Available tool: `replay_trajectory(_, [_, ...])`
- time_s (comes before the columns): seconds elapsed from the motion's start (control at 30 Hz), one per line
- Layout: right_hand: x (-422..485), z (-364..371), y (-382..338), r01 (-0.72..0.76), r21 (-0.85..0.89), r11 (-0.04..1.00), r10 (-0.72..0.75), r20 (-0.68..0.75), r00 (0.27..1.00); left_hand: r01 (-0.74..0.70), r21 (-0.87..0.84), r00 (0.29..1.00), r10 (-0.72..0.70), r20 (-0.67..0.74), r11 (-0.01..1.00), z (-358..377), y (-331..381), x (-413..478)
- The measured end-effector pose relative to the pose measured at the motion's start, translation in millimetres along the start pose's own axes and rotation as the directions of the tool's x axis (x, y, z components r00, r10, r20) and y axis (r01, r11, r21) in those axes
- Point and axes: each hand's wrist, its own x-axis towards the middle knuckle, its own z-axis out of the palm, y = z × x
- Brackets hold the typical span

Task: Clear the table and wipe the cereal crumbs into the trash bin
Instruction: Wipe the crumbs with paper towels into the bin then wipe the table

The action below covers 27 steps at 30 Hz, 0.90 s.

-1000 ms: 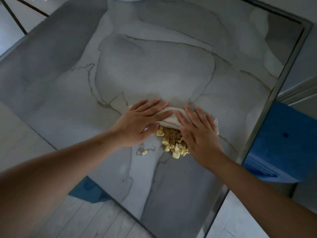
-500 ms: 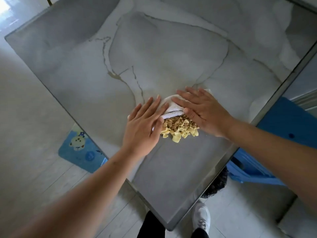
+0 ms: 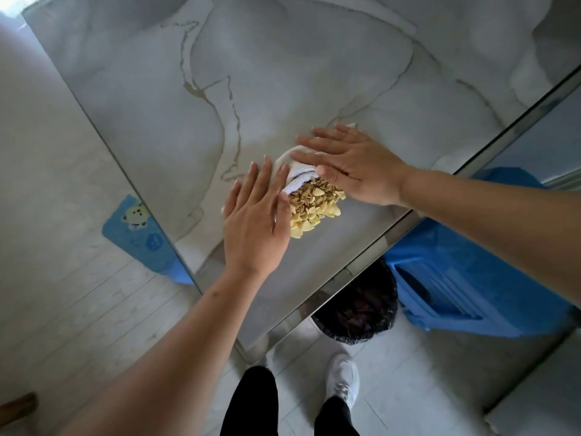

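A heap of yellow and brown cereal crumbs [image 3: 314,202] lies on the grey marble table [image 3: 283,73], close to its near right edge. A white cloth [image 3: 297,174] curls around the far side of the heap. My left hand [image 3: 256,221] lies flat on the cloth's left end, fingers stretched out. My right hand [image 3: 352,166] presses flat on the cloth's right end. Both palms hem the heap in from either side. The trash bin [image 3: 361,306], lined with a black bag, stands on the floor just below the table edge, partly hidden under it.
A blue plastic stool or crate [image 3: 465,278] stands to the right of the bin. A blue cartoon mat [image 3: 141,234] lies on the floor left of the table. My legs and a white shoe [image 3: 342,379] are below the table corner.
Both hands have dragged the cloth and the cereal heap nearer to the table's right edge. The view has tilted down, so the trash bin and my feet now show.
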Motion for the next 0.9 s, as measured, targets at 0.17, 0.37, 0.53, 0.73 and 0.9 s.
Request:
replay_trajectory(0.17, [-1,-13,-13,-0.147,0.41,0.9,0.217,-0.13,0.968,0.001,-0.095,1.0,0.0,0.009,0.995,-7,2,-1])
replay_trajectory(0.37, [-2,-31,-42,-0.176,0.838,0.517,0.561,-0.176,0.809,0.068,-0.136,0.986,-0.087,-0.14,0.988,-22,16,3])
replay_trajectory(0.53, [-1,-36,-79,-0.083,0.935,0.344,0.679,-0.187,0.709,-0.042,-0.494,0.979,-0.062,-0.192,0.869,-25,69,14])
replay_trajectory(0.73, [-17,-60,-95,0.216,0.964,-0.154,0.702,-0.047,0.71,0.211,-0.961,0.97,-0.155,0.185,0.18,-43,140,28])
replay_trajectory(0.9, [-78,-61,-78,0.283,0.951,-0.126,0.757,-0.092,0.647,0.173,-0.965,0.981,0.055,0.187,0.198,-20,180,7])
